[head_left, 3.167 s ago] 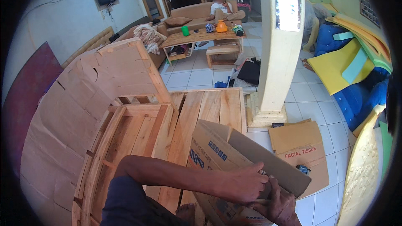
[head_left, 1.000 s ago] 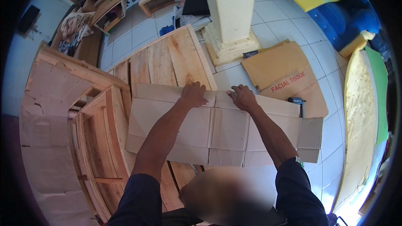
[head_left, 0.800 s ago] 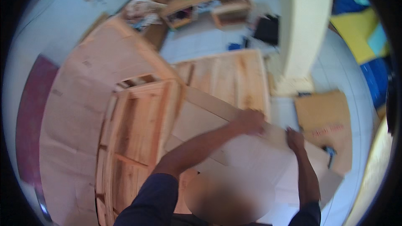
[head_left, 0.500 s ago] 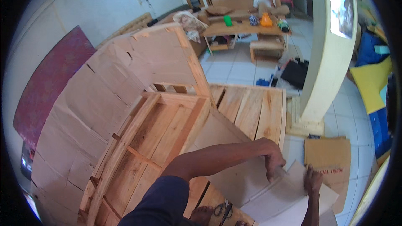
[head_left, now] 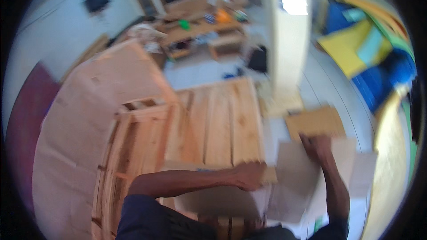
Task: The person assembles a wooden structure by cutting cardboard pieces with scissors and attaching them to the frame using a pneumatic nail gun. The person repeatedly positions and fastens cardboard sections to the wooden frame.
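A large pale cardboard sheet (head_left: 291, 186), with folded panels, spreads out in front of me at the lower right. My left hand (head_left: 250, 175) is closed on it near a fold, the arm reaching across from the left. Farther right, my right hand (head_left: 318, 146) grips the top edge of the broad panel, fingers closed. The panel to the left of the fold lies below my left forearm. Motion blur hides the finger details of both hands.
To the left is a wooden frame (head_left: 140, 140) backed by a tall paper-covered panel (head_left: 75, 133). Wooden planks (head_left: 222, 124) lie ahead. A white pillar (head_left: 289, 53) and a brown cardboard piece (head_left: 313, 122) stand beyond my right hand. Yellow and blue foam pieces (head_left: 349, 46) are at right.
My view has swung to the right. Both hands keep hold of the cardboard, which is now lifted and more spread out, and the right hand has moved up along it.
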